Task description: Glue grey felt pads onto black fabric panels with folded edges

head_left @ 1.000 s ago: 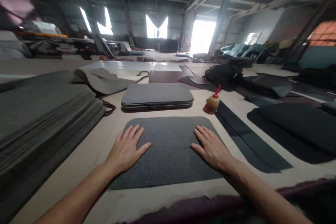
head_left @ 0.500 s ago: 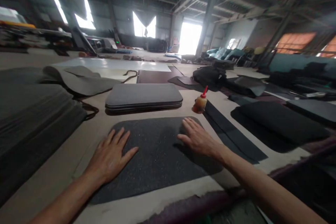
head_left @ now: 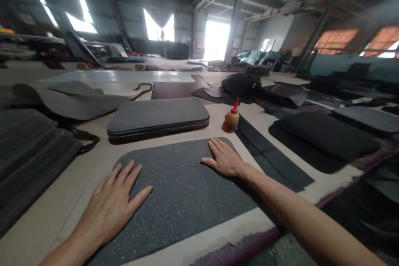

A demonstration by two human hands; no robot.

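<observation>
A dark grey speckled sheet with rounded corners (head_left: pixel 183 191) lies flat on the table in front of me. On its left side rests my left hand (head_left: pixel 114 199), fingers spread and thumb pointing inward. My right hand (head_left: pixel 222 158) lies on the sheet near its far right corner, fingers stretched out. Neither hand holds anything. Just beyond the sheet sits a stack of grey rounded panels (head_left: pixel 158 118). A squeeze bottle with a red nozzle (head_left: pixel 230 121), holding brownish liquid, stands upright past my right hand.
Dark strips (head_left: pixel 271 153) lie right of the sheet, with black rounded pieces (head_left: pixel 324 139) farther right. A thick pile of dark grey material (head_left: pixel 34 162) fills the left side. Behind it is a curled grey sheet (head_left: pixel 75 99). The table's near edge (head_left: pixel 237 245) has a purplish border.
The view has shifted, so the table's contents appear farther left. My left hand appears lower and nearer; both hands stay spread on the sheet.
</observation>
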